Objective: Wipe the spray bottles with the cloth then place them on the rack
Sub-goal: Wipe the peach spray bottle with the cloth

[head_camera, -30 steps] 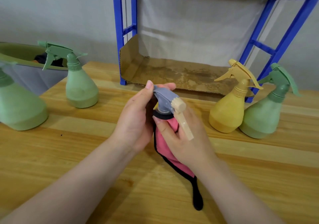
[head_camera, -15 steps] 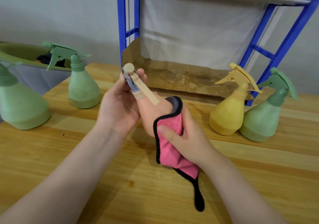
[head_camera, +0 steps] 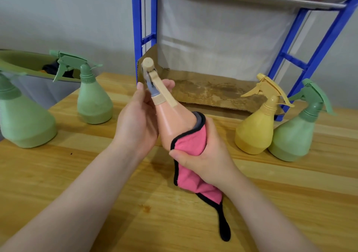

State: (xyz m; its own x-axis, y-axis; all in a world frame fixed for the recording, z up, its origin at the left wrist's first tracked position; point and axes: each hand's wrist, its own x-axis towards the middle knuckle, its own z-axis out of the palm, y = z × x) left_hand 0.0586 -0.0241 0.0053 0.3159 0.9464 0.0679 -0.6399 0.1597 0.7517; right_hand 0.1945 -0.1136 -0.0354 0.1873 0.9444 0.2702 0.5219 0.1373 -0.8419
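Peach spray bottle (head_camera: 170, 123), beige trigger, tilted; base in pink cloth (head_camera: 190, 145)

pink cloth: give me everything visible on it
The pink cloth looks like soft microfibre, pink on one face with a grey reverse showing at its top fold and black stitched edging. The right hand grips it, wrapped round the lower body of the peach spray bottle, which the left hand holds tilted near its neck. The cloth's loose end hangs below the hand toward the wooden table, ending in a black tab.
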